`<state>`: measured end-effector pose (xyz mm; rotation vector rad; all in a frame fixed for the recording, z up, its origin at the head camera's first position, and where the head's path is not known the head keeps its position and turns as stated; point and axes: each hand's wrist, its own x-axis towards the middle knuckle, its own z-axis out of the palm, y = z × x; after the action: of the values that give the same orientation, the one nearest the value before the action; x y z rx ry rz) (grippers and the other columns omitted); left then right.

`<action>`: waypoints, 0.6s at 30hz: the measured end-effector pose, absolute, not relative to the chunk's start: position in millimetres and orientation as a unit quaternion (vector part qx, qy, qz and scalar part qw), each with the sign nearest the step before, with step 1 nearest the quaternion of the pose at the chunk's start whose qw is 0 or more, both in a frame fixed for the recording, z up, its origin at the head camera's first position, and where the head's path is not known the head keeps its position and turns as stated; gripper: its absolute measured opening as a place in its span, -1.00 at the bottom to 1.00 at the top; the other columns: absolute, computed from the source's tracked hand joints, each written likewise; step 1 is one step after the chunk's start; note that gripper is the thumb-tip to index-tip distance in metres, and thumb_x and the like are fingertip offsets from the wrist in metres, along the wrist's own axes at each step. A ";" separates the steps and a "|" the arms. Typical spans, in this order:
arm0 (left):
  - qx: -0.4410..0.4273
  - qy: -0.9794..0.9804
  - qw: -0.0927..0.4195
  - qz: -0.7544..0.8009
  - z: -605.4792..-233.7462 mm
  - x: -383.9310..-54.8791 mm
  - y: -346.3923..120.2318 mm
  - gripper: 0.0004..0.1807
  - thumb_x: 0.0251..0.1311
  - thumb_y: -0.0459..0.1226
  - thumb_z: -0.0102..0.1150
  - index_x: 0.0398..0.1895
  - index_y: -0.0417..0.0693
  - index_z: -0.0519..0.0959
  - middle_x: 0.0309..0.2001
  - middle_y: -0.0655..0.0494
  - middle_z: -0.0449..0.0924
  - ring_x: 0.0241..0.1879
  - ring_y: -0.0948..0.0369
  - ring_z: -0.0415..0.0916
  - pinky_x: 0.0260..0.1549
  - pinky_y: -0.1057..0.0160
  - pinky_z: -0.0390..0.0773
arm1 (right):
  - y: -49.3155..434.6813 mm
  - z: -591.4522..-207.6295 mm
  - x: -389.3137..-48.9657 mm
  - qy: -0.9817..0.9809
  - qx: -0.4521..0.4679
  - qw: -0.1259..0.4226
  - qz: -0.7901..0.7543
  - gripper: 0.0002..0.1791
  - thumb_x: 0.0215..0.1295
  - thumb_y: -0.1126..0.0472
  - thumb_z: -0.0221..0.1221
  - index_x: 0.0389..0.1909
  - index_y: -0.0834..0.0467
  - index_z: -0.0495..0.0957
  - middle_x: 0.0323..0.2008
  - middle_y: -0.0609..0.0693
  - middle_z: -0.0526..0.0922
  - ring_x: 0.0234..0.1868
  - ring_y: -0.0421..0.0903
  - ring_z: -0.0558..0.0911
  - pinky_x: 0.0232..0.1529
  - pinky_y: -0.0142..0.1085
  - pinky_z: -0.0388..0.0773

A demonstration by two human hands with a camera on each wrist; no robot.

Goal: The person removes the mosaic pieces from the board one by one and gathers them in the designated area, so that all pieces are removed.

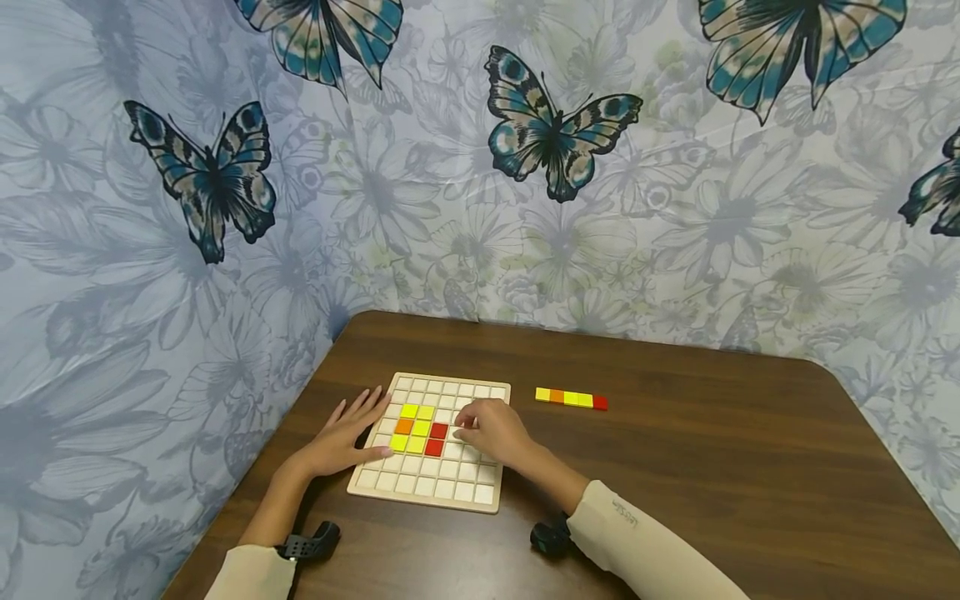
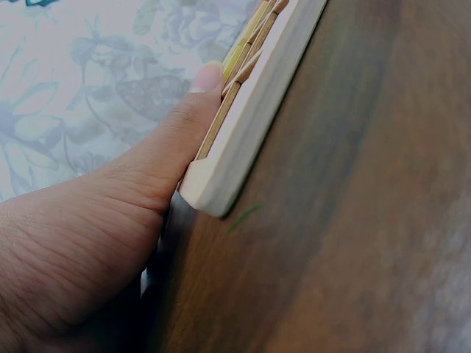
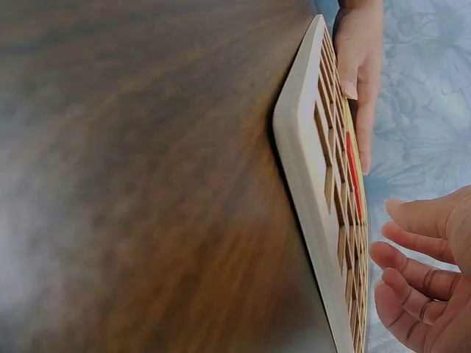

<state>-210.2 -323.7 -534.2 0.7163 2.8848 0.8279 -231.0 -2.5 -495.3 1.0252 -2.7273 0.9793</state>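
Note:
A square wooden grid board with cream cells lies on the table. Left of its middle, yellow tiles, an orange tile and two red tiles sit in cells. My left hand rests along the board's left edge with fingers straight, its thumb reaching over the rim; the left wrist view shows this thumb against the board's side. Above the board, just right of the red tiles, hovers my right hand. Its fingers are loosely bent in the right wrist view, with nothing visible between them.
To the right of the board, a short row of yellow, orange and red tiles lies on the brown wooden table. Behind the table's far edge hangs a floral cloth printed with butterflies. Each wrist wears a black strapped device.

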 end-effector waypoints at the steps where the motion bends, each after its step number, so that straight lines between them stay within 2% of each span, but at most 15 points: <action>1: 0.233 0.934 0.027 0.268 -534.0 -210.3 -323.4 0.05 0.28 0.11 0.29 0.63 -0.16 0.00 0.60 -0.27 -0.16 0.56 -0.29 -0.27 0.35 -0.46 -0.37 | -3.9 -495.4 -231.1 -0.887 0.333 0.033 0.320 -0.94 0.23 0.26 0.41 -0.33 0.18 0.79 -0.51 -0.13 0.65 -0.48 -0.27 0.48 -0.43 -0.41 0.44; 9: 0.236 0.932 0.023 0.275 -534.1 -208.2 -324.4 0.05 0.27 0.11 0.31 0.63 -0.16 0.01 0.60 -0.28 -0.14 0.56 -0.30 -0.25 0.35 -0.47 -0.38 | -16.5 -500.1 -233.5 -0.892 0.326 0.030 0.311 -0.95 0.23 0.29 0.40 -0.35 0.19 0.79 -0.64 -0.20 0.49 -0.58 -0.29 0.33 -0.51 -0.44 0.29; 18: 0.234 0.933 0.031 0.273 -533.5 -210.0 -323.6 0.05 0.28 0.13 0.28 0.64 -0.12 -0.02 0.61 -0.24 -0.16 0.57 -0.27 -0.28 0.36 -0.44 -0.39 | -22.3 -501.1 -234.6 -0.899 0.310 0.035 0.306 -0.95 0.19 0.28 0.43 -0.37 0.18 0.79 -0.65 -0.21 0.47 -0.56 -0.28 0.35 -0.51 -0.44 0.31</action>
<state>-210.0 -323.6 -533.5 0.7199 2.8744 0.8417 -234.6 -22.3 -501.1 0.9538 -2.7643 0.9399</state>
